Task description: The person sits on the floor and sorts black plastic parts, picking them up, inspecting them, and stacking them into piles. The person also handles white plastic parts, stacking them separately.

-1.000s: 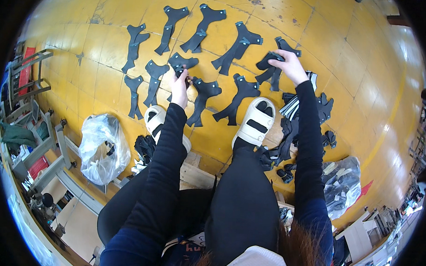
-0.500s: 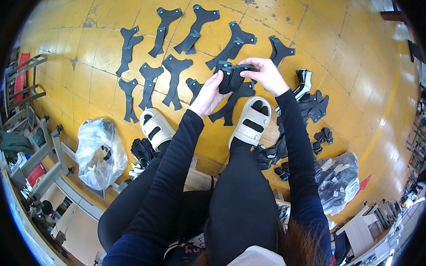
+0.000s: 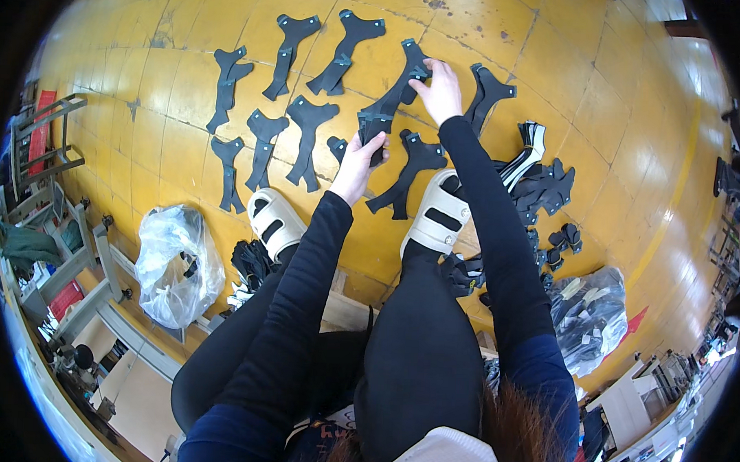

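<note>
My left hand (image 3: 358, 167) is closed around a small bundle of black fabric pieces (image 3: 375, 127) with teal-marked edges, held above the floor. Farther out, my right hand (image 3: 440, 93) reaches to a Y-shaped black fabric piece (image 3: 409, 57) lying flat. Its thumb and fingers pinch a small black piece (image 3: 415, 78) at the middle of that shape; my fingers partly hide it. Similar Y-shaped pieces lie around in rough rows, among them one (image 3: 421, 155) near my right foot and one (image 3: 490, 93) to the right of my hand.
My feet in beige sandals (image 3: 437, 213) rest close to the nearer row. At the left lies a clear plastic bag (image 3: 177, 265); another bag (image 3: 587, 312) with dark contents is at the right. Stacked black pieces (image 3: 544, 187) and small bundles (image 3: 565, 238) lie right of my arm.
My hands have moved apart. The right has gone forward to the Y-shaped piece on the floor, while the left stays nearer with the bundle, shifted slightly left.
</note>
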